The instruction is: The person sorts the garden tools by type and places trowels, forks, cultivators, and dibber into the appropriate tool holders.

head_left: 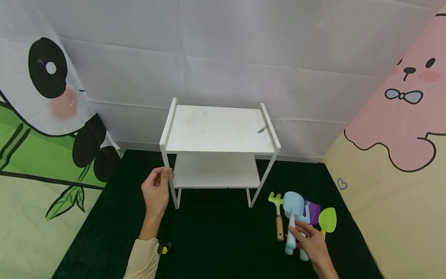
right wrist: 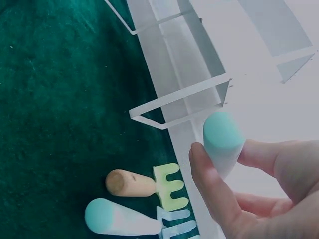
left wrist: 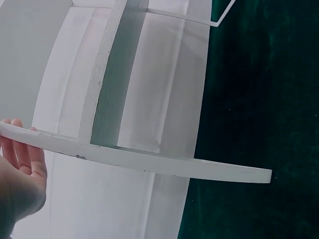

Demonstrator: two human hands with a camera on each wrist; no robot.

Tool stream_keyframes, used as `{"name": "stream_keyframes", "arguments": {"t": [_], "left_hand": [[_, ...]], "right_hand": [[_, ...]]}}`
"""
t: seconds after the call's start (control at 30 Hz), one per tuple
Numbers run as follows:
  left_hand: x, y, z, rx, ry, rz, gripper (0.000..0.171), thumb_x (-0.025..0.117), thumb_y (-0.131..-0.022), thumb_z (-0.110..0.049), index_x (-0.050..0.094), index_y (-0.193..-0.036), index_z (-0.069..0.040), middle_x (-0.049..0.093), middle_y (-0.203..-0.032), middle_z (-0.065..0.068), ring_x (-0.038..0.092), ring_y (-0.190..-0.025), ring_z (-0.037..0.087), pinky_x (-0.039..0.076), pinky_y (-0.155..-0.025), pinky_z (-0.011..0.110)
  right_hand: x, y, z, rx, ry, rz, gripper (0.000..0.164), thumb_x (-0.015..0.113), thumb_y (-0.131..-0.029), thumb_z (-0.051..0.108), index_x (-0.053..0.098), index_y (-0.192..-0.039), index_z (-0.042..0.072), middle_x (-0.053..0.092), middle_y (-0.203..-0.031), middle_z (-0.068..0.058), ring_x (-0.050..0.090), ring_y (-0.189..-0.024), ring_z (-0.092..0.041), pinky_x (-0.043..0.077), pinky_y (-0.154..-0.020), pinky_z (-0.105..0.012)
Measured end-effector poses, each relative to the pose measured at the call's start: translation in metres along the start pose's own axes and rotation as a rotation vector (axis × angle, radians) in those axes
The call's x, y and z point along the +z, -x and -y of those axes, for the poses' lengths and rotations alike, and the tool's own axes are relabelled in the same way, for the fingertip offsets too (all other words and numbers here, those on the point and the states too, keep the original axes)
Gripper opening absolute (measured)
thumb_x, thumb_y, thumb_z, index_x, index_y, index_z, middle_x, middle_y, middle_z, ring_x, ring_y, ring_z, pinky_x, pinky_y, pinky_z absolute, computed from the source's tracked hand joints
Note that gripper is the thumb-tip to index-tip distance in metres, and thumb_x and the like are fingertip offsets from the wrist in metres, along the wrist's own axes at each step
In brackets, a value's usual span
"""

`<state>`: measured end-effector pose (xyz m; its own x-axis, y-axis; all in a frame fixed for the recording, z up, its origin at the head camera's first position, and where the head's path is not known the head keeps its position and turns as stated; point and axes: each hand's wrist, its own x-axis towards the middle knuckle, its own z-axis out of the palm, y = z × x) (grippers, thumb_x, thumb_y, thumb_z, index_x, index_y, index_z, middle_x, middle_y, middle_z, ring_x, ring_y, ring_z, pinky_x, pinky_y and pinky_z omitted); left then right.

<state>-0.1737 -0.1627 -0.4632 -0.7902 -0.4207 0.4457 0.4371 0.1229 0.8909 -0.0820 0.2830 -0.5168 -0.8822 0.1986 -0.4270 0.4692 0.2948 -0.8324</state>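
A small white two-tier shelf (head_left: pixel 219 130) stands in the middle of the head view. My left hand (head_left: pixel 156 193) grips its front left leg below the top board, and in the left wrist view the fingers (left wrist: pixel 22 152) curl round the white post (left wrist: pixel 164 162). At the right, my right hand (head_left: pixel 311 242) holds a light-blue toy shovel (head_left: pixel 293 202) by its handle, blade pointing away. Thumb and fingers pinch the turquoise-tipped handle (right wrist: pixel 223 130) in the right wrist view. Beneath and beside it lie a green rake (head_left: pixel 279 224) with a wooden handle and a light-blue rake (right wrist: pixel 122 217).
A purple tool head (head_left: pixel 313 212) and a green spade (head_left: pixel 327 219) lie by the right hand. Dark green cloth (head_left: pixel 223 236) covers the surface. White sheeting (head_left: pixel 223 50) hangs behind, with a panda-print cloth (head_left: pixel 45 116) at left and a pink bear print (head_left: pixel 404 124) at right.
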Motion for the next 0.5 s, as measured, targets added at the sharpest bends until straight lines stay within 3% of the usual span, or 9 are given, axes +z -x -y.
{"name": "stream_keyframes", "arguments": {"t": [0.17,0.33,0.5], "left_hand": [[0.003,0.004,-0.023,0.005,-0.029,-0.006,0.022,0.057,-0.105,-0.005,0.064,-0.104,0.016,0.069,-0.093,-0.002,0.065,-0.085,0.007,0.052,-0.084,0.013],[0.004,0.003,-0.021,0.01,-0.012,-0.003,0.02,0.057,-0.105,-0.003,0.064,-0.103,0.016,0.069,-0.094,-0.001,0.065,-0.085,0.006,0.052,-0.083,0.014],[0.004,0.003,-0.018,0.024,-0.001,-0.008,0.018,0.057,-0.104,-0.001,0.065,-0.102,0.015,0.067,-0.093,-0.012,0.064,-0.085,0.004,0.052,-0.083,0.013]], "right_hand": [[-0.001,0.006,0.006,-0.019,-0.003,-0.007,0.078,0.074,-0.094,0.048,0.046,-0.15,0.002,0.052,-0.146,-0.027,0.068,-0.108,-0.026,0.059,-0.089,-0.045],[-0.002,0.012,0.014,-0.047,0.006,-0.02,0.073,0.074,-0.095,0.044,0.048,-0.149,0.002,0.054,-0.145,-0.026,0.069,-0.107,-0.027,0.059,-0.088,-0.045],[-0.001,0.017,0.021,-0.055,-0.002,-0.021,0.073,0.075,-0.094,0.043,0.048,-0.149,0.004,0.054,-0.144,-0.026,0.072,-0.103,-0.027,0.059,-0.087,-0.044]]}}
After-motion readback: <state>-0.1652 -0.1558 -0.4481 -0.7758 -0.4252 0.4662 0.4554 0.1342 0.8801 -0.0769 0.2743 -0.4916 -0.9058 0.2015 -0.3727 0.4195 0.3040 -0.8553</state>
